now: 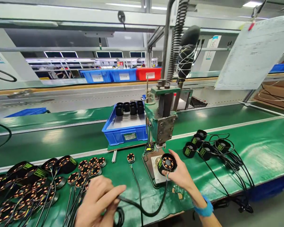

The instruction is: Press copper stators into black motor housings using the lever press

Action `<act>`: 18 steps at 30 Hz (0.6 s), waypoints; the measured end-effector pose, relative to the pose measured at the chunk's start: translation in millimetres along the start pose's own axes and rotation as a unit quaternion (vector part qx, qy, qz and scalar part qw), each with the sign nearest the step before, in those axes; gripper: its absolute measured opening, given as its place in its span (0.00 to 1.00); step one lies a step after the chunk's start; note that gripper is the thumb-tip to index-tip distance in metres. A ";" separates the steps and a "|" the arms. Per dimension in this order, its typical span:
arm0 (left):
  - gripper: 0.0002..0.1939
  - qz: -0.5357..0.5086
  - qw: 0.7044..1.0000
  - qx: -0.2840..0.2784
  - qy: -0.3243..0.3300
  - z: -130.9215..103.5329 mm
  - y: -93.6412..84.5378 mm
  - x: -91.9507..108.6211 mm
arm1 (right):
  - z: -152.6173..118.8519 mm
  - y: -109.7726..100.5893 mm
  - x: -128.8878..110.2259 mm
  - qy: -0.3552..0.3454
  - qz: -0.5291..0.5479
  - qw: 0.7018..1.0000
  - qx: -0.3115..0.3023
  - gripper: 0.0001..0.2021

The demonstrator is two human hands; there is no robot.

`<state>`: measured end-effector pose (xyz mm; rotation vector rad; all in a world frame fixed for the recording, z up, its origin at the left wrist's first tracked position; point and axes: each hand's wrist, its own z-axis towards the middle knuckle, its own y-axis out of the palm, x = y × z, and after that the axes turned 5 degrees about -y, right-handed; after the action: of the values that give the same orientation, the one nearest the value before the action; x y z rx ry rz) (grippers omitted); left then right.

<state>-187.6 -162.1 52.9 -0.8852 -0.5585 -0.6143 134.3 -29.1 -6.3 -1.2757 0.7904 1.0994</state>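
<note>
My right hand (181, 173) is wrapped round a black motor housing (161, 164) with green markings. Inside the housing sits a stator with copper windings (168, 163), facing up towards me. The housing is over the pale plate (157, 179) at the base of a green hand press (159, 123), below its ram. A black cable (153, 214) hangs from the stator in a loop to my left hand (100, 201), whose fingers are closed on it with the index finger stretched out. One loose stator (131, 157) with its own cable lies between my left hand and the press.
Several stators (85, 171) and black housings (66, 164) crowd the left side. At right lie several housings (205, 151) with tangled cables. A blue bin (125, 134) holding black housings stands behind, left of the press. A paper sheet (255, 53) hangs at upper right.
</note>
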 end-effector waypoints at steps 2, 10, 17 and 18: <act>0.23 -0.013 0.989 -0.134 0.054 25.2 23.3 21.8 | 23.6 -5.2 3.9 -0.031 0.027 0.998 -0.050 0.49; 0.20 0.251 0.929 -0.257 -0.092 70.5 140.1 42.8 | 63.3 -8.6 -1.3 -0.116 0.082 0.970 -0.199 0.34; 0.40 0.082 0.941 -0.325 -0.049 101.3 183.1 49.3 | 63.0 -9.0 4.7 -0.132 0.070 0.970 -0.193 0.36; 0.38 0.033 0.952 -0.303 -0.038 102.6 180.5 41.1 | 62.0 -8.7 5.5 -0.131 0.069 0.971 -0.190 0.36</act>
<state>-53.6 1.0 37.4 -1.5054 -0.4068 -0.7064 137.2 33.2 1.7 -1.3658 0.4864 1.5499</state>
